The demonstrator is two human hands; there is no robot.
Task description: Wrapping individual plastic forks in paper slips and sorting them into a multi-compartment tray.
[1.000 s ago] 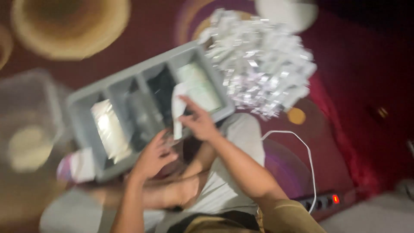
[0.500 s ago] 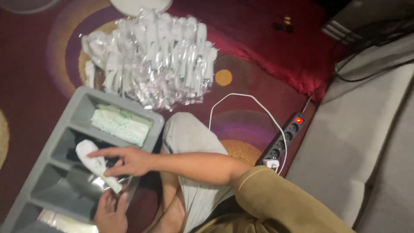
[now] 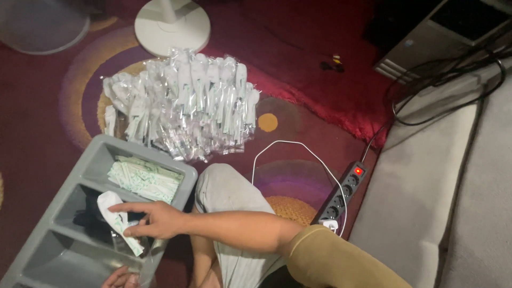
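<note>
White folded napkin [image 3: 114, 216], right hand [image 3: 154, 220] pinching

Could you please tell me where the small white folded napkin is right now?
In the head view, lower left: the small white folded napkin sits in the right hand, over the grey plastic divided tray's middle compartment.

The left hand [image 3: 120, 278] is cut off by the bottom edge, so only its knuckles show and its grip cannot be told. The grey divided tray [image 3: 80, 165] runs out of view at the lower left corner. The right hand [image 3: 154, 220] covers part of the white packet [image 3: 113, 209] it holds, and the dark things [image 3: 88, 218] in the tray compartment beneath are too dim to tell. A pale fan base [image 3: 172, 24] is cropped by the top edge.
</note>
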